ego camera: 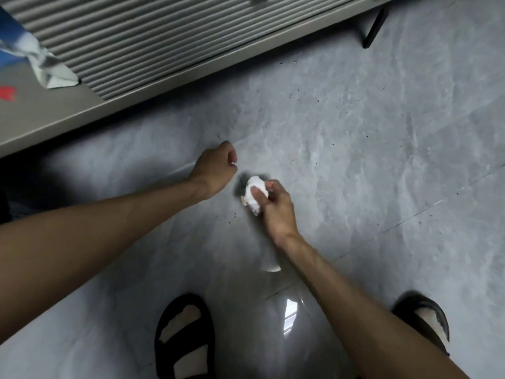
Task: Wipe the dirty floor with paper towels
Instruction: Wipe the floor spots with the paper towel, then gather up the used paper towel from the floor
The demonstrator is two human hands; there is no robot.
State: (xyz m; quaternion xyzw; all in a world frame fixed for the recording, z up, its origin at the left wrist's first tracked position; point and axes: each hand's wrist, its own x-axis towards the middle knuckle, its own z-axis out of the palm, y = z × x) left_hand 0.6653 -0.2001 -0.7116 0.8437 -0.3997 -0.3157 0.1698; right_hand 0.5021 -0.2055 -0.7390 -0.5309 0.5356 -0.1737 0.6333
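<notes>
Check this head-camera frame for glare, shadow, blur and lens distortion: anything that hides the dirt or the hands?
Head view: window glare on the glossy grey marbled floor tiles between the black sandals; a dark shadow lies under the crumpled white paper towel pinched in the right hand; left hand sharp, loosely curled; wide-angle bending tilts the ribbed grey cabinet; dark specks stay visible.

Home interior: tiled floor (355,160), sandals (184,337).

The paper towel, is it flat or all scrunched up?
Scrunched up. The paper towel is a crumpled white wad pinched in the right hand, not spread flat on the floor.
</notes>
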